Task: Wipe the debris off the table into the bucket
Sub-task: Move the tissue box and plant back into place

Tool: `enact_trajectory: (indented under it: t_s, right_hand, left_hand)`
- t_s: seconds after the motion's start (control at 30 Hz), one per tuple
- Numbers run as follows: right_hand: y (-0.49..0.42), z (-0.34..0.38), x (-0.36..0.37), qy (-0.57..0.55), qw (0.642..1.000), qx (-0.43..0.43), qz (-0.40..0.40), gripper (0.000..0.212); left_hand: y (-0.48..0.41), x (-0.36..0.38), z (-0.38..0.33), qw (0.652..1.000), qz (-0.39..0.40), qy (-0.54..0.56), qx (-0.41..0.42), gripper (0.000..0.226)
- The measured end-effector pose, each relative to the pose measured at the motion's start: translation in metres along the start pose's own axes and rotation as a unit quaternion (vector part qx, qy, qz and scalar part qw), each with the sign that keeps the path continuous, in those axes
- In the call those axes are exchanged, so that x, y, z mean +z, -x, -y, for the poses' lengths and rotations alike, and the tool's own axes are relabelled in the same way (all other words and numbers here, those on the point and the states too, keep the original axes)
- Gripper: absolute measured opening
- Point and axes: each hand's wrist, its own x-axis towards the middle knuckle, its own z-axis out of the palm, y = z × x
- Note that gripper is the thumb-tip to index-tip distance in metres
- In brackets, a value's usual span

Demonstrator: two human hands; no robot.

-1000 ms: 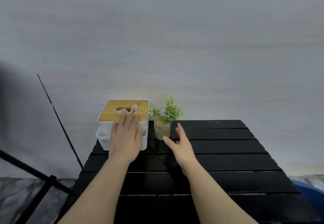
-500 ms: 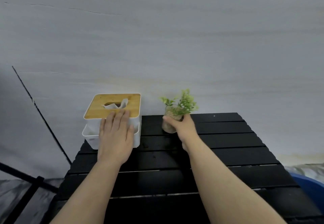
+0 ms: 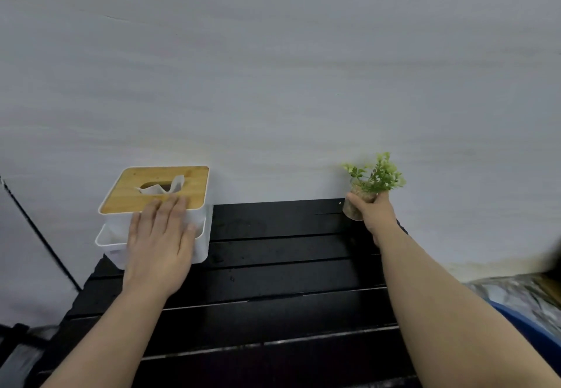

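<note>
1. A black slatted table [image 3: 273,269] is being viewed from above, set against a pale grey wall [image 3: 273,68]; no debris can be made out for certain on the dark slats, apart from one tiny pale speck near the far edge.
2. A white tissue box [image 3: 200,235] with a wooden lid [image 3: 127,193] is being kept at the far left corner of the table; a tissue [image 3: 164,187] is being shown poking up through the slot in the lid.
3. The left hand [image 3: 158,245] is being laid flat and open over the near side of the tissue box, fingers together and extended; the fingertips [image 3: 173,202] are being rested on the near edge of the lid, just short of the tissue; nothing is being gripped.
4. A small potted plant [image 3: 375,179], green sprigs in a clear pot of pale gravel, is being gripped by the right hand [image 3: 378,216], which is closed around the pot; it is being held at the far right corner of the table; whether its base is touching the slats cannot be told.
5. The bucket [image 3: 537,339], a blue rim only, is being partly shown at the lower right, beside and below the table's right edge; the two hands are being kept well apart.
</note>
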Motion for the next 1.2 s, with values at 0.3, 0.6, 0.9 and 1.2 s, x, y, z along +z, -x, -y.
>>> enact_trajectory:
  t_s: [0.3, 0.6, 0.9, 1.2]
  right_hand:
    - [0.086, 0.018, 0.028, -0.047, 0.992, 0.067, -0.095, 0.053]
    - [0.18, 0.106, 0.156, -0.161, 0.92, 0.072, 0.35, 0.065]
    - [0.167, 0.093, 0.124, -0.24, 0.904, 0.122, 0.331, 0.054]
    - [0.088, 0.063, 0.015, -0.222, 0.936, 0.115, 0.248, 0.053]
  left_hand:
    - [-0.013, -0.014, 0.008, 0.998, 0.021, 0.054, 0.001, 0.05]
    - [-0.028, -0.039, 0.071, 0.887, -0.05, 0.396, -0.234, 0.045]
    - [-0.018, -0.024, 0.023, 0.877, 0.051, 0.446, -0.171, 0.039]
    - [-0.028, 0.018, -0.116, 0.829, 0.119, 0.528, -0.143, 0.047]
